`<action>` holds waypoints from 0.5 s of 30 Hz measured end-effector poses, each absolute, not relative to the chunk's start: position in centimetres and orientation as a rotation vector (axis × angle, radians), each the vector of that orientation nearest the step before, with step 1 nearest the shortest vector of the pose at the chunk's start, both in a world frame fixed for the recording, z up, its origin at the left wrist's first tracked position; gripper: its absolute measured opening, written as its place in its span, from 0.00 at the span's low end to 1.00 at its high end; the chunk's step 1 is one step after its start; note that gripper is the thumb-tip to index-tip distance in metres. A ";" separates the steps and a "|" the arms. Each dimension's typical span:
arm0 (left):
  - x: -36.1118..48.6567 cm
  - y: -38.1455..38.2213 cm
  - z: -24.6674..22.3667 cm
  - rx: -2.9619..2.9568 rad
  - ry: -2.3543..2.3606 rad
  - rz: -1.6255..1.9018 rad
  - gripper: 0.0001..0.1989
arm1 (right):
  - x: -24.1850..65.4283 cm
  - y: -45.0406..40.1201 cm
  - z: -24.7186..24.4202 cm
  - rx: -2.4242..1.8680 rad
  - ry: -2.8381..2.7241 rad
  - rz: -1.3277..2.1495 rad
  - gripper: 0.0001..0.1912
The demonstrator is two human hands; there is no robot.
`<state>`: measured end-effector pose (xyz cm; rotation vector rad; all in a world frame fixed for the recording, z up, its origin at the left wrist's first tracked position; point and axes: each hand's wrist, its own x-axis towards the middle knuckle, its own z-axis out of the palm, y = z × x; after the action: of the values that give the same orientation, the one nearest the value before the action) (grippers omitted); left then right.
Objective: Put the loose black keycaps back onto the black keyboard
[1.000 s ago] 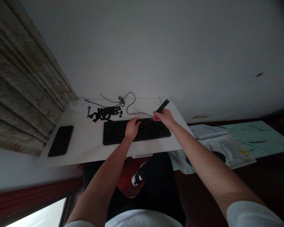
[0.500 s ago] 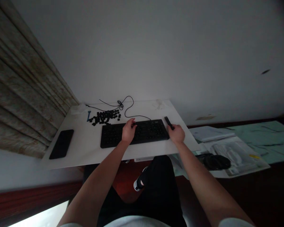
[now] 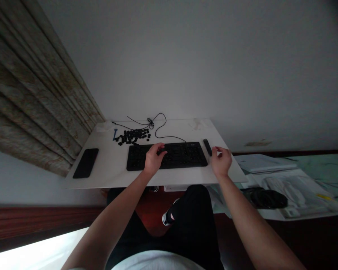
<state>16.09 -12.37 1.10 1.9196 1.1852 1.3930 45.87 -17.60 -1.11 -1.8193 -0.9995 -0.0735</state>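
A black keyboard (image 3: 183, 159) lies on the white table, with dark keycaps (image 3: 133, 135) scattered in a loose pile behind its left part. Over the keyboard's left-middle part is my left hand (image 3: 154, 159), its thumb and index finger apart and nothing visible between them. To the right of the keyboard, my right hand (image 3: 221, 161) is open with curled fingers. A black stick-like object (image 3: 207, 147) lies on the table just left of its fingertips. A small blue tool (image 3: 115, 134) rests left of the keycaps.
A black phone (image 3: 86, 163) lies at the table's left. The keyboard's cable (image 3: 161, 127) loops near the back edge, by the wall. A curtain (image 3: 45, 86) hangs at the left. Right of the table are papers (image 3: 266, 163) and a black bundle (image 3: 267, 198), lower down.
My right hand has let go of the black stick-like object and drawn slightly back from it. My left thumb and index finger have parted. The camera view has shifted.
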 end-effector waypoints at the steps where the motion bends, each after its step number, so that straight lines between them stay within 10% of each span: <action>1: 15.9 -12.9 1.2 1.923 1.178 1.385 0.16 | 44.6 -17.9 -0.6 -1.782 -1.029 -0.025 0.22; 8: 15.8 -16.3 1.2 2.015 1.113 1.283 0.17 | 32.9 -19.9 1.9 -1.384 -1.162 1.064 0.22; 15: 15.1 -19.0 -0.2 2.163 1.003 1.161 0.14 | 29.8 -22.2 1.0 -1.307 -0.997 1.287 0.13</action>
<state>15.10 -18.99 -0.18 2.1632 1.0031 1.1609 29.77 -22.15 1.03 -1.3065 -0.9970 1.2872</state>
